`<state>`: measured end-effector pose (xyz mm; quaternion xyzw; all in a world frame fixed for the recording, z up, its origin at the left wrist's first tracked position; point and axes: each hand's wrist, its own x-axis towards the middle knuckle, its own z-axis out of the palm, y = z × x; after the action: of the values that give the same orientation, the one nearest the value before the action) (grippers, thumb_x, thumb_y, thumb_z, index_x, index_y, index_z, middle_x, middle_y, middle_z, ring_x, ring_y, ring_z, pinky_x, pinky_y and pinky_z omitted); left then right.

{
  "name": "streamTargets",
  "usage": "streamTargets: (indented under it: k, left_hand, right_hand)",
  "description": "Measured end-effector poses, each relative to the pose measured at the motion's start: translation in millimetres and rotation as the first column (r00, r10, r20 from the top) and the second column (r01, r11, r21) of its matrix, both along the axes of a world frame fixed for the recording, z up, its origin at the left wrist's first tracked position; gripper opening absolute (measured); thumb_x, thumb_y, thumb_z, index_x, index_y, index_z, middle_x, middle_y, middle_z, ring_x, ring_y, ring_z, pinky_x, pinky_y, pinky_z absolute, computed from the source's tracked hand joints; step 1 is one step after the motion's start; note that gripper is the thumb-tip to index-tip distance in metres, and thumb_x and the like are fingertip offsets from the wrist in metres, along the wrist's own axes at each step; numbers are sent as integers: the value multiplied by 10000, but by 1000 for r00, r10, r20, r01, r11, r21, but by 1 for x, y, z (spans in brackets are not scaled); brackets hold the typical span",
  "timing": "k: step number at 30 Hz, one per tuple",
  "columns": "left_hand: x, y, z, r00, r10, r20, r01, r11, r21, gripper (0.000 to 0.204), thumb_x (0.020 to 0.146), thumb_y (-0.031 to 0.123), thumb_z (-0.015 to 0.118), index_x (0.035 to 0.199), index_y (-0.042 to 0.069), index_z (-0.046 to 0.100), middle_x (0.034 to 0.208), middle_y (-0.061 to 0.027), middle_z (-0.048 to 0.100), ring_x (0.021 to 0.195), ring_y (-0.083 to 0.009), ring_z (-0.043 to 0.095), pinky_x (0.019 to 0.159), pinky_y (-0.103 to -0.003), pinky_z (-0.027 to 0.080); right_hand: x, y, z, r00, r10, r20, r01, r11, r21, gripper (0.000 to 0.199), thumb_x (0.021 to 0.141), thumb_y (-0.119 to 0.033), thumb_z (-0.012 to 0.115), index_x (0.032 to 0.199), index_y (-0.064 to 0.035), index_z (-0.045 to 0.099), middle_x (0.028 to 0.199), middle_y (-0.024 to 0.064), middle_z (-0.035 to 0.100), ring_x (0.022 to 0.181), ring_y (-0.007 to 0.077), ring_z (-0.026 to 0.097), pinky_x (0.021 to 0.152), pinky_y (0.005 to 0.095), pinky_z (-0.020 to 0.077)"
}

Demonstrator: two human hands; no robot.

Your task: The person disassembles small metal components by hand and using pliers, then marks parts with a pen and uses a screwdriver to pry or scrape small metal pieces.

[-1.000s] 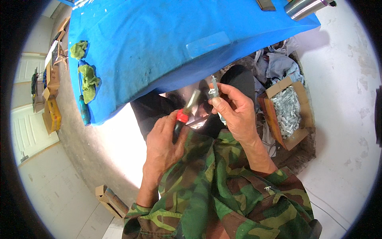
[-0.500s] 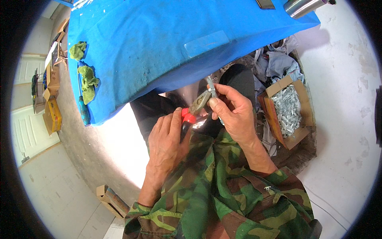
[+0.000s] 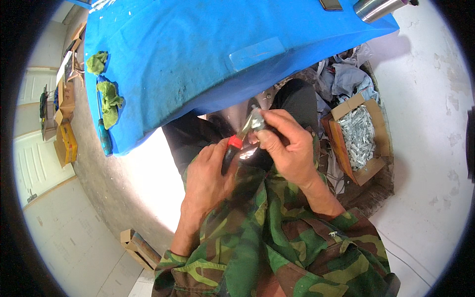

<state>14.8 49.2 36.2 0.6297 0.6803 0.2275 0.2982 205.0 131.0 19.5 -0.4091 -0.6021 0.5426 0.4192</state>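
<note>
Since half a second ago, the small metal piece (image 3: pixel 257 122) has dropped a little and swung closer to the pliers (image 3: pixel 234 143), whose head has turned, while the right hand (image 3: pixel 292 143) has rolled slightly with it. The piece is in front of the person's body, below the near edge of the cloth-covered surface, pinched between the right thumb and fingers. The pliers' metal head reaches up to the piece from the left; blur hides whether the jaws are closed on it. The left hand (image 3: pixel 209 171) is wrapped around the pliers' black handles, just below their red collar.

Beneath the hands are the camouflage jacket (image 3: pixel 252 232) and, farther forward, a dark-clad knee (image 3: pixel 297 96). To the right, an open cardboard box (image 3: pixel 380 129) is filled with many small silvery pieces (image 3: pixel 358 141), with crumpled grey plastic bags (image 3: pixel 349 80) just behind it.

Ahead, the blue surface (image 3: pixel 173 54) bears a flat, clear rectangular patch (image 3: pixel 256 53) near its front edge. At its left side lie two crumpled green cloths (image 3: pixel 111 105) and a teal-handled screwdriver (image 3: pixel 105 138). At its far right, a steel cup (image 3: pixel 378 9) lies tilted in view, near a dark flat object (image 3: pixel 330 5). Another carton (image 3: pixel 140 250) is on the floor at lower left.
</note>
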Motion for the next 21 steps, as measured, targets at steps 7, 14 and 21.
streamTargets:
  k: [7,14,21]
  left_hand:
    - [-6,-7,2,993,112,32,-113,993,34,388,915,104,739,1284,18,658,1038,-205,709,938,-408,689,809,-458,560]
    - [-7,-6,6,989,145,6,-143,971,191,391,898,60,744,1279,9,671,1003,-174,694,861,-330,690,795,-406,553]
    - [-11,-5,17,986,61,-158,-42,991,125,455,839,9,780,1281,8,673,1048,-162,691,898,-316,696,783,-397,572]
  right_hand:
    - [-1,5,-5,979,-81,-188,32,968,-249,394,1022,-87,670,1382,51,591,1210,110,699,972,145,688,812,265,559]
    - [0,4,-9,969,-60,-240,-24,943,-332,375,1027,-124,677,1349,50,596,1189,115,713,952,128,693,766,260,560]
    - [5,7,-11,958,1,-286,-98,941,-324,359,1016,-142,705,1305,44,599,1145,115,728,946,136,718,759,254,568]
